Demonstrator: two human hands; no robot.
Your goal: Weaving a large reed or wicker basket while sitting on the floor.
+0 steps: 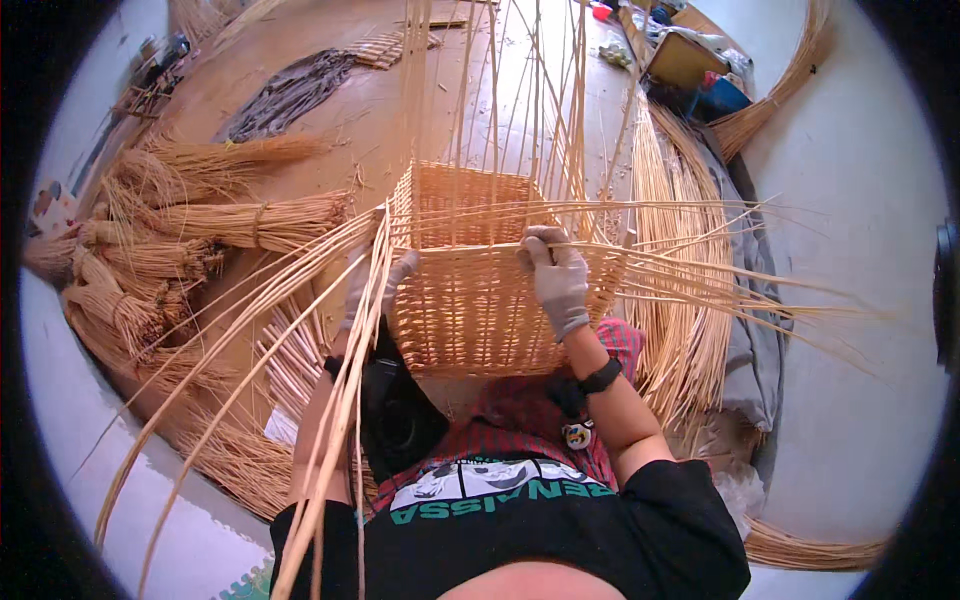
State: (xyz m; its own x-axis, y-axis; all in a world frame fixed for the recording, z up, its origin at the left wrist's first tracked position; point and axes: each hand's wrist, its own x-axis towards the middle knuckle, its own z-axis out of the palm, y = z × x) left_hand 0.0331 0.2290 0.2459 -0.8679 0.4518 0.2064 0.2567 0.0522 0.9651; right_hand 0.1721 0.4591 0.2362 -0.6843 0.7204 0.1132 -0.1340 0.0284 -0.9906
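**Wicker basket (478,315) set between the fingers**

The right hand (556,282) has its fingers clamped over the basket's near rim, toward the right corner. The left hand (358,290) touches the near left corner; rods (330,243) cross it, so whether its fingers grip cannot be told. More long strands (700,267) fan out rightward past the right fingers. The basket's open mouth lies just beyond the fingertips, with tall stakes (495,100) rising farther off.
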